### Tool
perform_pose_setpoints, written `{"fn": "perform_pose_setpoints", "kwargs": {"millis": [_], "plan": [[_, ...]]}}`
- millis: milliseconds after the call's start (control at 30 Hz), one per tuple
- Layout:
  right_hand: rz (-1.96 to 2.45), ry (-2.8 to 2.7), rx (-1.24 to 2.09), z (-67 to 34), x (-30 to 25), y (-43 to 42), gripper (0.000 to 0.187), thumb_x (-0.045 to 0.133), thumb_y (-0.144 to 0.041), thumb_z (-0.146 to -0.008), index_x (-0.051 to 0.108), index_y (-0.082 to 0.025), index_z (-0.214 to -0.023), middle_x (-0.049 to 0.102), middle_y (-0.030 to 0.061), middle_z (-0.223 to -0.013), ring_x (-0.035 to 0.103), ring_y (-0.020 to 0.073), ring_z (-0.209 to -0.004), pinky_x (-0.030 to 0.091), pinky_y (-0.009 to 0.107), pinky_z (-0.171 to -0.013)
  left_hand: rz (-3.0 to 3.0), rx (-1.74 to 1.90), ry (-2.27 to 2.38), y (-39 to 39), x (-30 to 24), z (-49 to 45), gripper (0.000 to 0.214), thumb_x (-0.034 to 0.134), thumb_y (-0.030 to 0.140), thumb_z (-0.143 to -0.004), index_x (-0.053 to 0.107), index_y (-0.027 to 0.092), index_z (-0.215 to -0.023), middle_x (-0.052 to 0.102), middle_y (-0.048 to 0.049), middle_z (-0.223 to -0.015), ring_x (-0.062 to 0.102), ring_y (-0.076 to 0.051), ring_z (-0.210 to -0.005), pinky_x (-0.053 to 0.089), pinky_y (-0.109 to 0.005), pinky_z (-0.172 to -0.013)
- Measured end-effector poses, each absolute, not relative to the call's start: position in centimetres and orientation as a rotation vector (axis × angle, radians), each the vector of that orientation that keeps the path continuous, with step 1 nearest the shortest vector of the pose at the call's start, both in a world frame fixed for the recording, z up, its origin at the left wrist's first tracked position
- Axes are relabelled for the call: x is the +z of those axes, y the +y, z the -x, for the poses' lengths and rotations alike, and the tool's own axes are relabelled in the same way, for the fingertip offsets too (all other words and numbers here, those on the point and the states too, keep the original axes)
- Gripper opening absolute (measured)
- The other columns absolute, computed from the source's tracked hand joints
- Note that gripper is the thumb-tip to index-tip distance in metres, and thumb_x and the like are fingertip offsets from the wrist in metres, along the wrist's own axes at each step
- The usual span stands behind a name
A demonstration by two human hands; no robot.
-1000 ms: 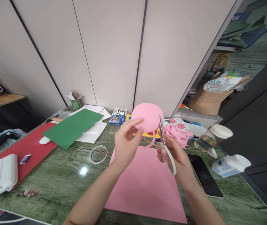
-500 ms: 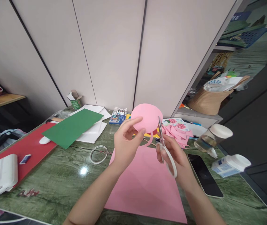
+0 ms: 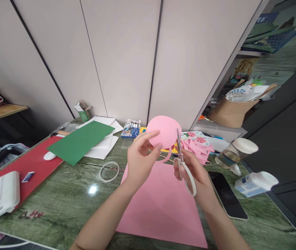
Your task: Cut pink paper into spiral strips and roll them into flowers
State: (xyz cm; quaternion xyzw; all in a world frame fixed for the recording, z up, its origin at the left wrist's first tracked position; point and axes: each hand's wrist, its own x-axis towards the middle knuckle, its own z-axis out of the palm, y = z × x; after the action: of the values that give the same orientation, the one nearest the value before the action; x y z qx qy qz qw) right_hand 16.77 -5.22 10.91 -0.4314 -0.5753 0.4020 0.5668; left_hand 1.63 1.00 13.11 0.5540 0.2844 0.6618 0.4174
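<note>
A rounded piece of pink paper (image 3: 165,130) is pinched between the thumb and fingers of my left hand (image 3: 142,159), raised above the table. From its lower edge hangs a curled pink strip (image 3: 168,156). My right hand (image 3: 193,170) is closed around the white handles of a pair of scissors (image 3: 179,149). The blades point up and lie against the right edge of the rounded paper. Below both hands a large pink sheet (image 3: 160,205) lies flat on the table.
Pink scraps (image 3: 196,149) lie behind my right hand. A phone (image 3: 227,194), a white-lidded jar (image 3: 236,152) and a white bottle (image 3: 255,183) stand or lie at right. Left are a tape roll (image 3: 101,172), a green sheet (image 3: 81,141) and a white power bank (image 3: 2,196).
The rounded paper, my left hand and the scissors have shifted very slightly to the right. The scissor blades remain at the paper's right edge.
</note>
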Motion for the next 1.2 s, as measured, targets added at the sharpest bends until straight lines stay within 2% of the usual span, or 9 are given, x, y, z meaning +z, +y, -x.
{"fn": "perform_pose_setpoints", "kwargs": {"millis": [200, 433, 767, 1200], "plan": [[1.014, -1.35, 0.95, -16.8, 10.93, -5.2, 0.033, 0.053, -0.033, -0.089, 0.048, -0.033, -0.122, 0.046, -0.001, -0.08, 0.044, 0.0114, -0.062, 0.042, 0.026, -0.056, -1.399, 1.682, 0.707, 1.1, 13.2, -1.58, 0.027, 0.066, 0.018, -0.076, 0.067, 0.023, -0.102, 0.063, -0.006, -0.104, 0.058, -0.015, -0.09, 0.05, -0.027, -0.075], [1.033, -1.355, 0.977, -16.79, 10.96, -5.22, 0.034, 0.052, -0.032, -0.089, 0.049, -0.031, -0.123, 0.045, -0.0004, -0.081, 0.044, 0.0115, -0.063, 0.041, 0.025, -0.056, -1.396, 1.705, 0.693, 1.28, 13.23, -1.44, 0.02, 0.065, 0.02, -0.077, 0.07, 0.023, -0.097, 0.064, -0.0052, -0.098, 0.059, -0.015, -0.09, 0.051, -0.026, -0.074], [1.012, -1.352, 0.992, -16.59, 10.99, -5.27, 0.034, 0.052, -0.034, -0.089, 0.048, -0.031, -0.123, 0.044, -0.0019, -0.079, 0.043, 0.0104, -0.06, 0.041, 0.025, -0.055, -1.4, 1.712, 0.708, 1.24, 13.14, -1.53, 0.028, 0.067, 0.018, -0.075, 0.068, 0.025, -0.102, 0.064, -0.0046, -0.1, 0.057, -0.011, -0.081, 0.05, -0.023, -0.069], [1.013, -1.356, 0.978, -16.83, 11.18, -5.31, 0.033, 0.053, -0.034, -0.089, 0.048, -0.033, -0.122, 0.044, -0.0018, -0.079, 0.044, 0.011, -0.064, 0.042, 0.025, -0.058, -1.431, 1.674, 0.706, 1.28, 13.02, -1.61, 0.028, 0.066, 0.016, -0.075, 0.068, 0.023, -0.102, 0.062, -0.0056, -0.099, 0.056, -0.016, -0.09, 0.048, -0.026, -0.074]]}}
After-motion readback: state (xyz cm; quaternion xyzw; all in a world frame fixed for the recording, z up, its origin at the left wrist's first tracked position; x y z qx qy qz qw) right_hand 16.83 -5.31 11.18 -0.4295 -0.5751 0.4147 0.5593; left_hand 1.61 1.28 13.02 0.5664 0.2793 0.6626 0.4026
